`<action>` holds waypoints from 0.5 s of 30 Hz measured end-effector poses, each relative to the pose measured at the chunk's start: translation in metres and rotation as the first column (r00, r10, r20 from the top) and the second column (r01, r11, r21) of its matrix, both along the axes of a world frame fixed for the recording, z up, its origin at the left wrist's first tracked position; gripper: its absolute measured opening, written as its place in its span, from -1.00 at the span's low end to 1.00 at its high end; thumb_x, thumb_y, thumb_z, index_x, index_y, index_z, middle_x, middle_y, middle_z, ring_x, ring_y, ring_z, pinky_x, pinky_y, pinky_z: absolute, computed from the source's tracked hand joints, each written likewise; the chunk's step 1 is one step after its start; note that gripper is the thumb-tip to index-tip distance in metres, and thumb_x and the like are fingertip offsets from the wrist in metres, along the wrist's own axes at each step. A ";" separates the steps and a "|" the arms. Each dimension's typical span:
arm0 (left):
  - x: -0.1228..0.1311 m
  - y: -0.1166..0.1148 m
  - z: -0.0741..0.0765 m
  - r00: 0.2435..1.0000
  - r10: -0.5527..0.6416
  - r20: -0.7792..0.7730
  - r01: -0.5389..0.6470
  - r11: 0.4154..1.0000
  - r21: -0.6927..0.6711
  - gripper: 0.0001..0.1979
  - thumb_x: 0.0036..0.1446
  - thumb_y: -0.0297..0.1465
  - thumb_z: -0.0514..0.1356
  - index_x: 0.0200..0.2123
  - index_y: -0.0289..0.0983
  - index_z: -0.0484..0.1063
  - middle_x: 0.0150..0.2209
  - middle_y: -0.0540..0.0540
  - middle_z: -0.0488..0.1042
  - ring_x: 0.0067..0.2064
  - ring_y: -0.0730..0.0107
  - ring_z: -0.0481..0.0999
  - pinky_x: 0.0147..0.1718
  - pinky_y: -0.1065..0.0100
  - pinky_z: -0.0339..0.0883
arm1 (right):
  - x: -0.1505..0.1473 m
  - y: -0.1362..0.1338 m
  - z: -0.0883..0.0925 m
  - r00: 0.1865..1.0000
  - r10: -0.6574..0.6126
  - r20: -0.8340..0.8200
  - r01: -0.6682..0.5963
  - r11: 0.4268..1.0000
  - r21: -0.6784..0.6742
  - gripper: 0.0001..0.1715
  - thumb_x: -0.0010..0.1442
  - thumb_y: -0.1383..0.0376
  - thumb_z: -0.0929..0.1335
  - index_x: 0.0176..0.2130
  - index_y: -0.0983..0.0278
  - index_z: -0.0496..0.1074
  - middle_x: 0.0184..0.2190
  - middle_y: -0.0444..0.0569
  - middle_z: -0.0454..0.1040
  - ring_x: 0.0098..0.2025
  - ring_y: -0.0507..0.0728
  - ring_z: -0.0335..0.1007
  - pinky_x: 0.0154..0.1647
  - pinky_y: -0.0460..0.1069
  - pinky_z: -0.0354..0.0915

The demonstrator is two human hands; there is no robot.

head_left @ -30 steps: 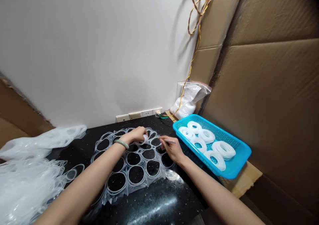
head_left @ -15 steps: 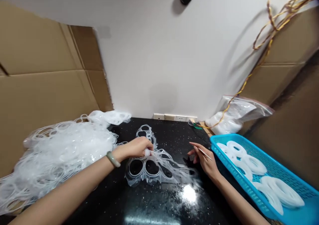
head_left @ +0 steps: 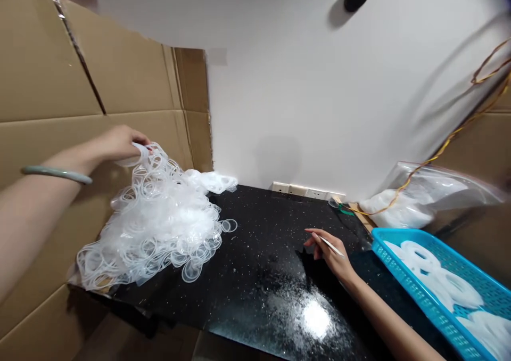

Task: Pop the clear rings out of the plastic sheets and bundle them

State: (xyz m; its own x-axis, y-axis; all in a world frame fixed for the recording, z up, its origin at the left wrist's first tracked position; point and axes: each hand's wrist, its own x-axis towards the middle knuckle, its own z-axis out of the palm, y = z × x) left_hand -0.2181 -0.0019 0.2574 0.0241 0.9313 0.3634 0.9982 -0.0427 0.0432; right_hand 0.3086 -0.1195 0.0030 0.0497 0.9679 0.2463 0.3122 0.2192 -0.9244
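Note:
My left hand (head_left: 128, 144) is above the back left part of a heap of translucent ringed plastic sheets (head_left: 167, 212). Its fingers are closed on a bunch of this ringed plastic, which hangs down onto the heap. A pale green bangle (head_left: 56, 173) circles the left wrist. Over the black speckled tabletop (head_left: 255, 244), my right hand (head_left: 329, 252) pinches a thin white pointed stick (head_left: 332, 245), which slants across the fingers.
A blue plastic basket (head_left: 415, 292) at the right holds several white rings (head_left: 459, 289). Behind it lies a clear bag (head_left: 447, 188) with white contents. Cardboard (head_left: 136, 89) walls the left side. Sockets (head_left: 297, 190) line the wall's foot, and a twisted yellow-brown wire (head_left: 443, 148) runs down.
My left hand has carried the ringed plastic from mid-table up and left onto the heap. The view has turned left. My right hand keeps the stick in much the same pose.

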 end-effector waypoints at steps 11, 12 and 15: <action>0.050 0.003 -0.023 0.999 -0.034 0.009 0.035 0.991 -0.128 -0.66 0.08 -0.37 0.17 -0.08 -0.37 0.50 -0.22 0.01 0.54 -0.21 0.41 0.39 -0.14 0.44 0.13 | 0.008 0.008 -0.006 0.998 0.057 0.025 -0.055 0.996 -0.071 -0.46 0.24 -0.02 0.23 -0.11 0.36 0.46 -0.45 0.05 0.55 -0.66 0.03 0.32 -0.65 -0.09 0.21; 0.069 -0.001 -0.022 0.992 -0.116 0.041 0.120 0.986 -0.117 -0.68 0.07 -0.39 0.16 -0.10 -0.35 0.51 -0.24 0.02 0.55 -0.22 0.41 0.40 -0.15 0.44 0.13 | 0.013 0.010 -0.001 0.990 0.083 0.116 -0.072 0.993 -0.097 -0.52 0.26 0.04 0.22 -0.13 0.36 0.47 -0.45 0.04 0.55 -0.64 0.04 0.34 -0.63 -0.09 0.22; 0.135 -0.014 -0.040 0.933 -0.340 0.116 0.358 0.905 -0.231 -0.62 -0.12 -0.56 0.10 -0.21 -0.26 0.54 -0.27 0.02 0.57 -0.27 0.38 0.45 -0.23 0.44 0.19 | 0.033 0.014 0.017 0.821 0.094 0.563 -0.039 0.993 -0.110 -0.72 0.23 0.33 0.24 -0.21 0.31 0.52 -0.39 0.04 0.56 -0.45 0.10 0.46 -0.42 -0.07 0.29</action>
State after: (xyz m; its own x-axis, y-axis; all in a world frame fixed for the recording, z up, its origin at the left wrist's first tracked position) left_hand -0.0836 -0.0161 0.2170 0.3465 0.9277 0.1389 0.9150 -0.3668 0.1678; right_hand 0.3416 -0.1053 0.0200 -0.1368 0.9829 0.1236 0.7741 0.1839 -0.6057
